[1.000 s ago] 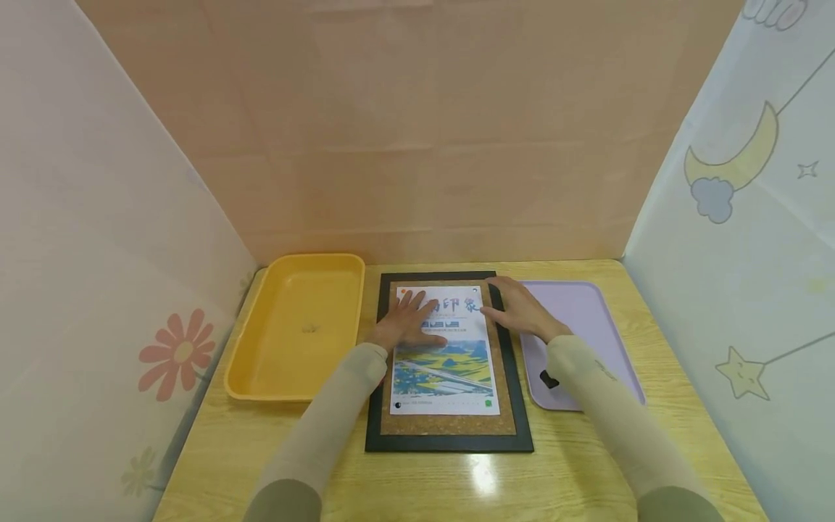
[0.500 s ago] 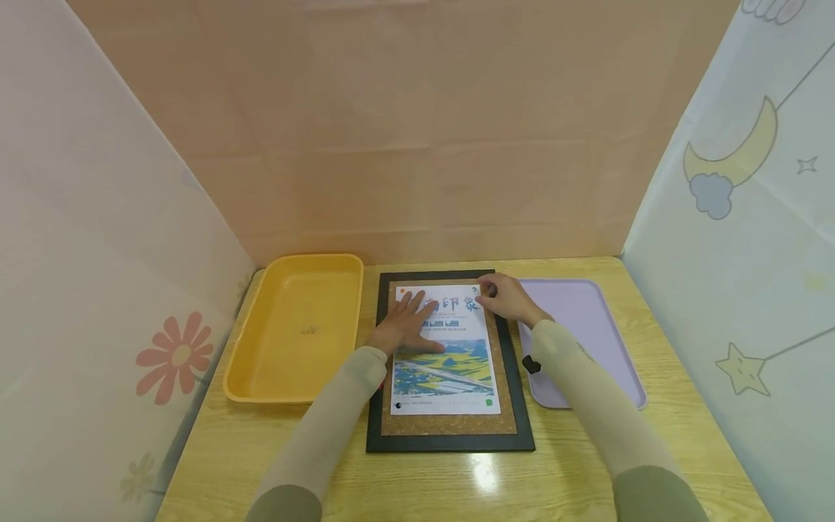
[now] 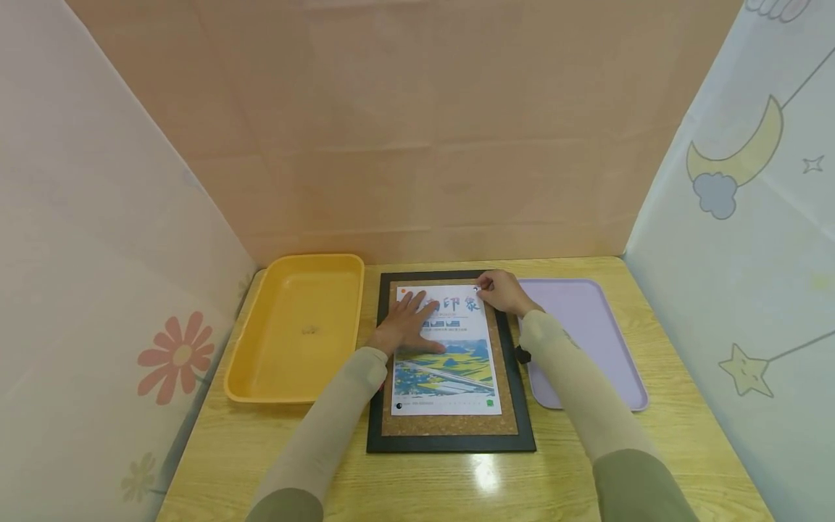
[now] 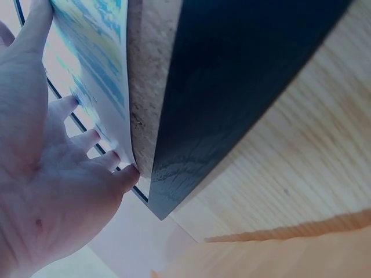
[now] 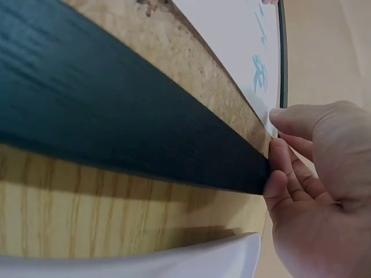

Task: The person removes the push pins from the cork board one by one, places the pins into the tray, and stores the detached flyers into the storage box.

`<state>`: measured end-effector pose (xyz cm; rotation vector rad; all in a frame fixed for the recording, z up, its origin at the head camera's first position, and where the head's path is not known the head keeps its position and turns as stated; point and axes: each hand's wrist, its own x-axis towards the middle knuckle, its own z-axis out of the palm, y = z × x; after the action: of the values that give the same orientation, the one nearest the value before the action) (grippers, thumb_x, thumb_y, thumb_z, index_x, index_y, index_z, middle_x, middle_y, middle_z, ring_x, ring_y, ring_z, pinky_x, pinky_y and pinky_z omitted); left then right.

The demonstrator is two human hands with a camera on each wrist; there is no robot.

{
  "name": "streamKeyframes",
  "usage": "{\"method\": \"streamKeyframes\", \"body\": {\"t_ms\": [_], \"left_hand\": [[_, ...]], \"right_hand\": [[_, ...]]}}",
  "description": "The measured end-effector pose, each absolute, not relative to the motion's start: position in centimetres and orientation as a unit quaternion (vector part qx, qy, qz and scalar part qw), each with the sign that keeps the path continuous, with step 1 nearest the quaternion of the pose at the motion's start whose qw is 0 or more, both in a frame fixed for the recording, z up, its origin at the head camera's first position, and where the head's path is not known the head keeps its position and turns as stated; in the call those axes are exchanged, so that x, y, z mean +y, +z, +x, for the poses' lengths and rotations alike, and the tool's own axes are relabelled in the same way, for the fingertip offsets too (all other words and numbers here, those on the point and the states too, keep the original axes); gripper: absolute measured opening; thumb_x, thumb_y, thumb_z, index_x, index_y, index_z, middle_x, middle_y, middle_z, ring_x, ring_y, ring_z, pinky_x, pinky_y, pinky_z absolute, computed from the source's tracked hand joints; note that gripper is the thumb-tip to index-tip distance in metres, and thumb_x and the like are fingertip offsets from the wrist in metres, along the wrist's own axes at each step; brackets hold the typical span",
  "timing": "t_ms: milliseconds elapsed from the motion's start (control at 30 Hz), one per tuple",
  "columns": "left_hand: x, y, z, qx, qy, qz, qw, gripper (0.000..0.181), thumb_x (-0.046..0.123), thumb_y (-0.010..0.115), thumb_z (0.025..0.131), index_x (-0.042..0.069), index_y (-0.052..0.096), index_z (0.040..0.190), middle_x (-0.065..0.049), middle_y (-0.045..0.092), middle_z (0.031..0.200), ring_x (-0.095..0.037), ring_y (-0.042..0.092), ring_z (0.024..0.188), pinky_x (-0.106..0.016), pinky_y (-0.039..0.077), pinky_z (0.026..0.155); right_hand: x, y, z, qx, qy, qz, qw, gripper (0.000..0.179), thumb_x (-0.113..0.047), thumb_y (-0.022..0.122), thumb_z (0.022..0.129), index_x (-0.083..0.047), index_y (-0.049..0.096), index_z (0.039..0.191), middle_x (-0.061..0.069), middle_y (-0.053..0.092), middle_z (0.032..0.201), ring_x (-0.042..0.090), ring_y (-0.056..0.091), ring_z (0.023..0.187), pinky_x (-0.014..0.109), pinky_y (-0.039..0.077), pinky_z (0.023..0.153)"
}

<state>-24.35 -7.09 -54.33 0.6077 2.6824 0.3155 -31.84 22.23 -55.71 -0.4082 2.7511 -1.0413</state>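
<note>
Poster (image 3: 450, 370) lying on corkboard (image 3: 450, 426); left hand (image 3: 406, 325) resting splayed on it, right hand (image 3: 504, 293) touching top-right corner (pinching what, can't tell). Probably handling light, floppy, creasing easily; edges best.

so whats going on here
A person's left hand lies spread on a printed poster that rests on a black-framed cork board. The right hand has its fingers at the poster's upper right corner; whether they pinch anything there is unclear. A yellow tray stands left of the board, a purple tray right.
</note>
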Motion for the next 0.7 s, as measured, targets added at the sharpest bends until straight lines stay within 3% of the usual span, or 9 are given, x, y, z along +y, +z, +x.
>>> {"method": "streamKeyframes", "body": {"t_ms": [200, 700], "left_hand": [[-7.18, -54.37, -24.28, 0.952, 0.116, 0.215, 0.184, 0.116, 0.075, 0.079, 0.094, 0.027, 0.022, 0.183, -0.01, 0.006, 0.194, -0.041, 0.004, 0.18, -0.064, 0.01, 0.146], [-7.11, -54.2, -24.16, 0.951, 0.119, 0.215, 0.189, 0.115, 0.073, 0.079, 0.095, 0.026, 0.022, 0.183, -0.011, 0.005, 0.194, -0.042, 0.004, 0.18, -0.065, 0.009, 0.146]], "right_hand": [[22.05, -55.79, -32.01, 0.922, -0.356, -0.121, 0.092, 0.026, -0.012, 0.071, 0.107, 0.0, 0.077, 0.13, 0.021, 0.074, 0.125, 0.035, 0.069, 0.112, 0.051, 0.059, 0.102], [21.91, -55.56, -32.34, 0.927, -0.343, -0.117, 0.1, 0.018, -0.01, 0.069, 0.109, -0.002, 0.079, 0.121, 0.019, 0.075, 0.118, 0.031, 0.068, 0.103, 0.046, 0.059, 0.093]]}}
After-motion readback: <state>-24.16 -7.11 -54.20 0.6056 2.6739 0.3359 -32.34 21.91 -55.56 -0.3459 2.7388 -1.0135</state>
